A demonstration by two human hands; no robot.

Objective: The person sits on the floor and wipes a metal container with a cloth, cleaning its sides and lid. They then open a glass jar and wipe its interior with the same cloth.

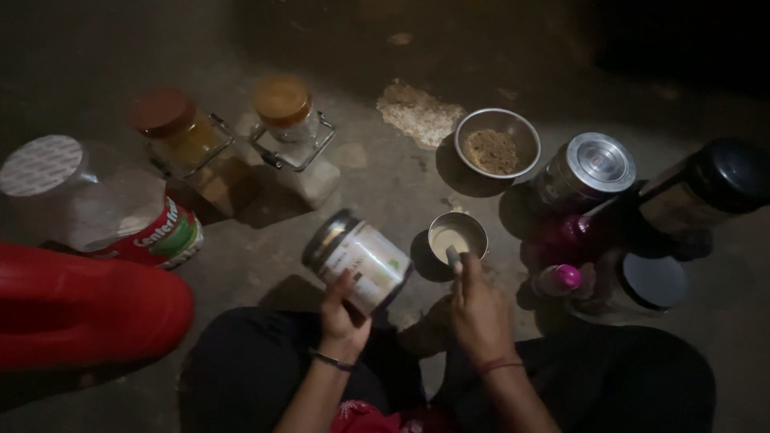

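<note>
My left hand point(343, 314) grips a glass jar point(358, 261) with a white label, tilted so its mouth points up and to the left. My right hand point(476, 307) holds a spoon point(452, 255) whose tip rests in a small steel cup point(459, 236) of pale creamy stuff. The cup stands on the floor just right of the jar. Both hands reach out from my lap, over my dark trousers.
A steel bowl point(497, 144) of brown powder sits behind the cup. At the right stand a lidded steel tin point(588, 171), a dark-capped jar point(706, 189), a pink-capped bottle point(559, 278) and a round lid point(655, 281). At the left are two clip-top jars point(289, 132), a big plastic jar point(88, 204) and a red container point(80, 309).
</note>
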